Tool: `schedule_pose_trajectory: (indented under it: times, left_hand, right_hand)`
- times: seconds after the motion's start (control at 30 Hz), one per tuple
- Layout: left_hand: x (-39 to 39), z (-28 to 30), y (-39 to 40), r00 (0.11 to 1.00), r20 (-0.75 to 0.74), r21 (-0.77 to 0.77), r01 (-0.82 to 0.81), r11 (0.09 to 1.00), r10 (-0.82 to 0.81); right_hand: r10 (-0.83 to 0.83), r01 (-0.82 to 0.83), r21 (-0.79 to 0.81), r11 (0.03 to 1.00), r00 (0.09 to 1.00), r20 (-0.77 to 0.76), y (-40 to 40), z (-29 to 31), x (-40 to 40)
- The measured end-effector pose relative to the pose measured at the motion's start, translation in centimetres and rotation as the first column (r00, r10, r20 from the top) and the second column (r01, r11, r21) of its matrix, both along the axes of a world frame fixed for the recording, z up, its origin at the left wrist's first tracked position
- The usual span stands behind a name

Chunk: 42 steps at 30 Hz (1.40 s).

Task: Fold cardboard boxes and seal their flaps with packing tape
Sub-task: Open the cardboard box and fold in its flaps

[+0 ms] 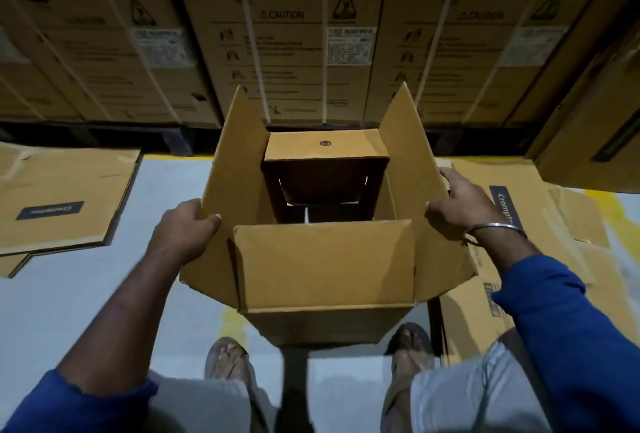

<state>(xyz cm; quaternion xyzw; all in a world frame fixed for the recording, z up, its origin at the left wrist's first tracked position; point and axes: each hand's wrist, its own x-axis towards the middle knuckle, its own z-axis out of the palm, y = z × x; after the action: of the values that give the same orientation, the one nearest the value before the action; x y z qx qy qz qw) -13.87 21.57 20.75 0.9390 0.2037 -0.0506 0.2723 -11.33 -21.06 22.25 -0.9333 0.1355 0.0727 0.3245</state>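
Blue sleeves [568,321] frame the shot as a person stands over a cardboard box [325,269] held above a pale floor [86,311], sandalled feet just below it. Left hand [183,228] curls round the edge of the box's left long flap [232,169], thumb over the rim; right hand [467,204], a metal bangle [495,230] at the wrist, rests spread fingers along the outer edge of the right long flap [408,162]. Near short flap [325,262] and far short flap [325,148] already lie folded inward, while both long flaps stand splayed. Best practice now, by judgement: bring both long flaps down together so their edges meet squarely over the short ones, keeping the corners true before any tape. Plain brown and uncreased, the box shows light through its unsealed far end. Flattened cartons [62,197] lie on either side; strapped, printed cartons [291,34] wall the background. No tape is visible.
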Motion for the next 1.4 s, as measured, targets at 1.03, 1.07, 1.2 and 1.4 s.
schedule_pose_trajectory:
  times: [1.03, 1.07, 1.2, 1.4]
  left_hand:
    - [-2.1, -0.7, -3.9, 0.928, 0.056, 0.579, 0.271, 0.769, -0.369]
    - [-2.0, -0.7, -3.8, 0.931, 0.054, 0.559, 0.271, 0.784, -0.361]
    - [-1.6, -0.8, -3.6, 0.937, 0.044, 0.545, 0.268, 0.794, -0.346]
    - [-1.4, -0.6, -4.3, 0.927, -0.020, 0.560, 0.320, 0.765, -0.373]
  right_hand:
    - [0.607, -0.703, -0.394, 0.592, 0.711, -0.356, 11.4, -11.6, -6.2]
    - [0.599, -0.698, -0.388, 0.601, 0.715, -0.360, 11.4, -12.2, -6.2]
    - [0.579, -0.662, -0.344, 0.666, 0.749, -0.322, 12.2, -12.3, -5.7]
    - [0.555, -0.568, -0.353, 0.744, 0.819, -0.149, 14.9, -10.4, 1.0]
